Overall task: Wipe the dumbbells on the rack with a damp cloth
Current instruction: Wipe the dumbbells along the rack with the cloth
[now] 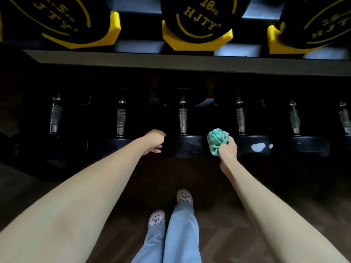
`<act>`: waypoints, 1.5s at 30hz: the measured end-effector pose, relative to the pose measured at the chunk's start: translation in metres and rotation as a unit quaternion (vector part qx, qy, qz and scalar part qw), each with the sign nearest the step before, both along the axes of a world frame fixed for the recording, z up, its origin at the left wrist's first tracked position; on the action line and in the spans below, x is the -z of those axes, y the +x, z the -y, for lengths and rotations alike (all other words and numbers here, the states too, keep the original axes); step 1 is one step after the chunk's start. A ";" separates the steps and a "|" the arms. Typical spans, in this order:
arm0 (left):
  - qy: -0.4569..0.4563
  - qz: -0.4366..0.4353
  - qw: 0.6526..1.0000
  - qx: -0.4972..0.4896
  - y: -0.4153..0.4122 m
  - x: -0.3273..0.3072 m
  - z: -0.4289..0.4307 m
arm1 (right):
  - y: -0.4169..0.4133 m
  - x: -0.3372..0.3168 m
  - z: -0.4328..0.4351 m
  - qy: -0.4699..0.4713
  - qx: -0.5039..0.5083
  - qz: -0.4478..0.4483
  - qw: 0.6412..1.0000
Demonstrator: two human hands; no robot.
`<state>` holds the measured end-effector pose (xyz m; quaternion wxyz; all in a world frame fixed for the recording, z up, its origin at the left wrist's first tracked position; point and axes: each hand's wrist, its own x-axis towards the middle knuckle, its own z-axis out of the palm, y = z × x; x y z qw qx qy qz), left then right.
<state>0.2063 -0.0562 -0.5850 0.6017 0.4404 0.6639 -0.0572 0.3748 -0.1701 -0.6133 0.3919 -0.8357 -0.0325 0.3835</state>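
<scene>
Several black dumbbells with chrome handles lie in a row on the lower shelf of the rack. My left hand (154, 140) curls round the left edge of the near head of the middle dumbbell (187, 146). My right hand (228, 149) grips a bunched green cloth (216, 139), which sits against the right side of that same head. The chrome handle (183, 118) of this dumbbell runs away from me toward its far head.
The upper shelf edge (190, 61) overhangs the row, carrying larger dumbbells in yellow cradles, one marked 10 kg (199, 16). The neighbouring dumbbell (252, 146) to the right shows a bright patch. My feet (184, 195) stand on dark wooden floor close below.
</scene>
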 end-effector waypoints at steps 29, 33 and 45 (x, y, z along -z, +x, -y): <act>-0.070 0.219 0.972 -0.035 -0.007 -0.047 0.041 | -0.042 -0.069 0.040 0.249 -0.002 -0.484 0.839; -0.083 0.262 0.961 0.007 0.039 -0.063 0.061 | -0.008 -0.083 0.059 0.273 0.008 -0.459 0.845; 0.069 0.206 0.976 0.016 0.190 -0.066 0.125 | 0.148 -0.083 0.132 0.200 -0.049 -0.268 0.941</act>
